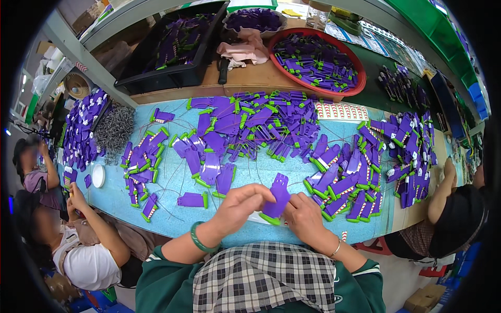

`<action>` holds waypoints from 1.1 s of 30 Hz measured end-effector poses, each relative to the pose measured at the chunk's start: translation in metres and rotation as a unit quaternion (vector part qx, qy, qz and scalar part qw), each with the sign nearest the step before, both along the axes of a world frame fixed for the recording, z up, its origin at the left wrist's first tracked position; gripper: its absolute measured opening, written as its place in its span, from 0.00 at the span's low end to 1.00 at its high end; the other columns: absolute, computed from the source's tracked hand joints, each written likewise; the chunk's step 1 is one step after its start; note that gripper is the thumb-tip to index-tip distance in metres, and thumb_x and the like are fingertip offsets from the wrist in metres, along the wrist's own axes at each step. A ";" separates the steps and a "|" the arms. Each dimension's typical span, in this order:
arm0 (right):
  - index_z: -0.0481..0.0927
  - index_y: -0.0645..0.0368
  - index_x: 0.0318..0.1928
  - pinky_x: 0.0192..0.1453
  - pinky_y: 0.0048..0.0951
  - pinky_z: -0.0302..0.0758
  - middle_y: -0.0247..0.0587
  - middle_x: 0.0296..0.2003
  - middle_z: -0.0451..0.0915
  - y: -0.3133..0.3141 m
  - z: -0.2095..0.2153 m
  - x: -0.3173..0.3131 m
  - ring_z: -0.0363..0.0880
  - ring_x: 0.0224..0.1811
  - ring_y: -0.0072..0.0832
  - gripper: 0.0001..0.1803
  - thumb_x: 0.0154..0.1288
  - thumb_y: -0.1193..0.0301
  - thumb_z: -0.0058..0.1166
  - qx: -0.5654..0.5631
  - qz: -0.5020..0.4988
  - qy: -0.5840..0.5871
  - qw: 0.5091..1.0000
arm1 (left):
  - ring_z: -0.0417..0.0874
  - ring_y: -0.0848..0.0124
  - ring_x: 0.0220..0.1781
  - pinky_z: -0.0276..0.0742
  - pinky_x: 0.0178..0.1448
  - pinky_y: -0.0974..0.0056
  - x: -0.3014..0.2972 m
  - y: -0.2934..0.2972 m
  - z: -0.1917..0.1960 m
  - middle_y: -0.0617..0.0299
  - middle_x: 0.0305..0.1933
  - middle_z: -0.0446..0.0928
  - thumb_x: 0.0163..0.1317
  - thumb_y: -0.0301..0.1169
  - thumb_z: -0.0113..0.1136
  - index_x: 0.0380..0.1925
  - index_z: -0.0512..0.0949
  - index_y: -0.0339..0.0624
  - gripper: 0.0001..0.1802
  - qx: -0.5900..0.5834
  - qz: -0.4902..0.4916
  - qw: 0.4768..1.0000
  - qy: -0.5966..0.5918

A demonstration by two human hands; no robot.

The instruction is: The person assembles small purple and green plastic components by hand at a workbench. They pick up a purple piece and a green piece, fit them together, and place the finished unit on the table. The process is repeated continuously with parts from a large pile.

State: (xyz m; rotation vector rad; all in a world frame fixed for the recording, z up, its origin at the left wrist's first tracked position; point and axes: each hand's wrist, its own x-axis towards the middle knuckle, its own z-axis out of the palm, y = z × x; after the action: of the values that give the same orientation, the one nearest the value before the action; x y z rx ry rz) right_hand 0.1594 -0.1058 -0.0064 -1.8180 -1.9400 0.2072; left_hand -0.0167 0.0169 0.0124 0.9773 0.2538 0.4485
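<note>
Close to the table's near edge I hold a flat purple plastic piece with a green end point(277, 197) upright, green end down. My left hand point(236, 207) has its thumb and forefinger closed at the piece's left edge. Against its right side, the fingers of my right hand point(308, 219) are curled closed, partly hidden by the piece. A single similar purple piece point(191, 200) lies left of my left hand. Beyond my hands is a big heap of such pieces point(261, 122). Beside my right hand, a pile of pieces with red-and-white striped strips point(347, 180) covers the table.
Another striped pile point(141, 161) lies at left, near a mound of grey metal parts point(114, 130). A red basin point(361, 83) and a black tray point(195, 77) stand behind. A sheet of striped stickers point(342, 111) lies by the heap. Co-workers sit left point(91, 266) and right point(454, 208).
</note>
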 end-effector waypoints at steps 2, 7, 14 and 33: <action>0.79 0.54 0.31 0.35 0.32 0.71 0.32 0.30 0.74 0.001 -0.003 0.000 0.74 0.35 0.30 0.06 0.50 0.73 0.58 0.016 0.003 0.013 1.000 | 0.78 0.71 0.48 0.75 0.52 0.66 0.009 -0.013 -0.007 0.58 0.49 0.75 0.65 0.22 0.51 0.50 0.74 0.37 0.14 0.026 0.041 0.994 0.097; 0.80 0.55 0.31 0.37 0.32 0.72 0.33 0.31 0.77 0.003 -0.016 0.005 0.75 0.36 0.32 0.05 0.51 0.74 0.60 0.069 0.025 0.061 0.995 | 0.79 0.75 0.39 0.75 0.47 0.70 0.014 -0.022 -0.046 0.62 0.39 0.77 0.65 0.22 0.54 0.50 0.71 0.39 0.13 0.058 0.035 0.974 0.214; 0.79 0.62 0.33 0.47 0.29 0.72 0.38 0.32 0.82 0.007 0.025 0.029 0.79 0.39 0.31 0.05 0.54 0.78 0.60 -0.070 -0.023 0.348 0.935 | 0.79 0.78 0.33 0.78 0.37 0.72 0.015 -0.017 -0.014 0.64 0.33 0.79 0.66 0.26 0.56 0.42 0.75 0.35 0.08 0.105 -0.009 0.968 0.227; 0.75 0.62 0.35 0.44 0.20 0.72 0.32 0.34 0.75 0.020 0.011 -0.001 0.74 0.36 0.17 0.06 0.60 0.78 0.59 -0.033 -0.082 0.547 0.833 | 0.75 0.66 0.58 0.81 0.54 0.56 0.022 -0.014 -0.006 0.58 0.58 0.70 0.70 0.28 0.45 0.63 0.58 0.46 0.22 -0.182 0.021 0.981 0.064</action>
State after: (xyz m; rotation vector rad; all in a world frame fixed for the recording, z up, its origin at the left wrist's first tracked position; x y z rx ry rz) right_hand 0.1582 -0.0860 0.0043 -1.3537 -0.9488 1.0087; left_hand 0.0049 0.0031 0.0061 0.6437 0.4563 0.3617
